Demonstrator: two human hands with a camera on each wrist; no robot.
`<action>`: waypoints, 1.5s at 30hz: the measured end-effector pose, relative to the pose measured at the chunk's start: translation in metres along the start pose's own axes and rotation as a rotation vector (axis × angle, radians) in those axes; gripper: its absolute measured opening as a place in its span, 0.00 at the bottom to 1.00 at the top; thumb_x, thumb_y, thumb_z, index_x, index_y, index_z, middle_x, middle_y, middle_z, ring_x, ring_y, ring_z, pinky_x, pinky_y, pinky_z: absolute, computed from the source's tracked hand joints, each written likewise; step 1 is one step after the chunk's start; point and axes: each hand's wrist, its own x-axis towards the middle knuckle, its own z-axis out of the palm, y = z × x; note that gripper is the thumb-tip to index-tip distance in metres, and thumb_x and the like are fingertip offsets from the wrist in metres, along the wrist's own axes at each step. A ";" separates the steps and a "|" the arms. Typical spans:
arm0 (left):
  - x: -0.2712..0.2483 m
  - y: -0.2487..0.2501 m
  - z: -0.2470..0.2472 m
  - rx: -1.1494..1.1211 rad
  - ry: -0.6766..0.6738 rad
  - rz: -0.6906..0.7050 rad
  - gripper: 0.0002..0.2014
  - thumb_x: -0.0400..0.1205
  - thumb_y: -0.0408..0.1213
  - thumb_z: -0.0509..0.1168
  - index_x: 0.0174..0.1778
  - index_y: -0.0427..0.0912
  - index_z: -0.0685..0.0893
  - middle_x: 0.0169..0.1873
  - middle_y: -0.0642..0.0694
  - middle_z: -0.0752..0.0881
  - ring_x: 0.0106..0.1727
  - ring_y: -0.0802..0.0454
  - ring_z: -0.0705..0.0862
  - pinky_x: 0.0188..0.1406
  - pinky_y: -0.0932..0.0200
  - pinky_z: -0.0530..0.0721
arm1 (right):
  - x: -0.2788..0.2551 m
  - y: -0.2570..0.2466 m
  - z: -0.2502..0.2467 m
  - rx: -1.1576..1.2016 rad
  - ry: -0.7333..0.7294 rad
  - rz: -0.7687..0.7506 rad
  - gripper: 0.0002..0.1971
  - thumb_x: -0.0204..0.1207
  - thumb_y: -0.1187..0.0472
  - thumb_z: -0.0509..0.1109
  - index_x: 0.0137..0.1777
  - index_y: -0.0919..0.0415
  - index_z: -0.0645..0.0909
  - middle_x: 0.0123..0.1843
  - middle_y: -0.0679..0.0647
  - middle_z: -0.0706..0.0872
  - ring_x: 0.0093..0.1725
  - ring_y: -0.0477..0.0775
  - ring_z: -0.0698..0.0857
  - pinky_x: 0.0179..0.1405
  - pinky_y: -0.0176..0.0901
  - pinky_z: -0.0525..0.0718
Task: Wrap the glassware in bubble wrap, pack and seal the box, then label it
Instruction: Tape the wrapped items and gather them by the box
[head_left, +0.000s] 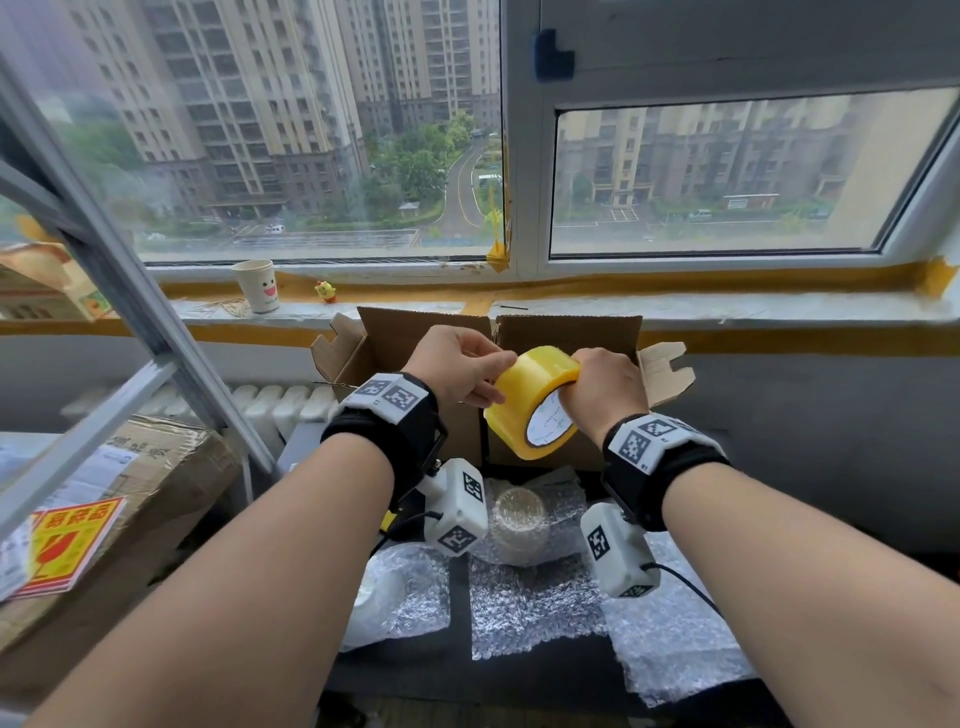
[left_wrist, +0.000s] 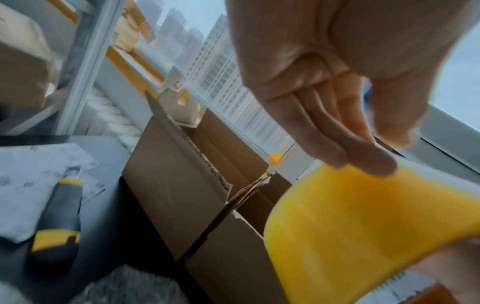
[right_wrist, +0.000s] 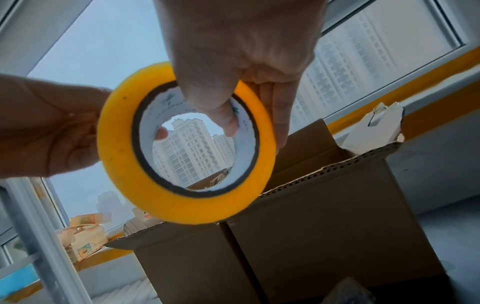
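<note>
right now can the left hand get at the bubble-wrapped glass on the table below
Probably not at once: the left hand is busy pinching the yellow tape roll. The bubble-wrapped glass lies uncovered below the wrists, so once it lets go, the path looks free.

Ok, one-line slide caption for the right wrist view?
Right hand holds yellow tape roll, thumb through its core, left hand alongside, above open brown cardboard box.
</note>
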 end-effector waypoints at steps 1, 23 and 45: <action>0.001 0.001 -0.001 0.042 0.020 0.016 0.07 0.80 0.38 0.72 0.45 0.37 0.88 0.36 0.38 0.90 0.32 0.51 0.91 0.37 0.57 0.91 | 0.001 -0.001 0.000 -0.003 -0.002 0.003 0.11 0.76 0.60 0.62 0.31 0.56 0.72 0.34 0.53 0.79 0.38 0.59 0.78 0.36 0.43 0.71; 0.005 0.013 0.002 0.645 0.088 0.149 0.08 0.79 0.35 0.69 0.34 0.42 0.89 0.28 0.49 0.90 0.35 0.56 0.89 0.45 0.57 0.89 | -0.003 -0.012 -0.003 -0.068 -0.084 0.038 0.08 0.77 0.58 0.62 0.43 0.59 0.81 0.40 0.56 0.82 0.42 0.61 0.80 0.38 0.45 0.75; 0.007 0.001 -0.007 -0.062 0.062 0.093 0.06 0.81 0.29 0.67 0.39 0.38 0.86 0.43 0.34 0.88 0.38 0.52 0.83 0.54 0.50 0.88 | 0.004 -0.014 -0.001 0.416 -0.268 0.343 0.09 0.74 0.56 0.70 0.40 0.62 0.85 0.39 0.57 0.89 0.40 0.60 0.89 0.45 0.53 0.91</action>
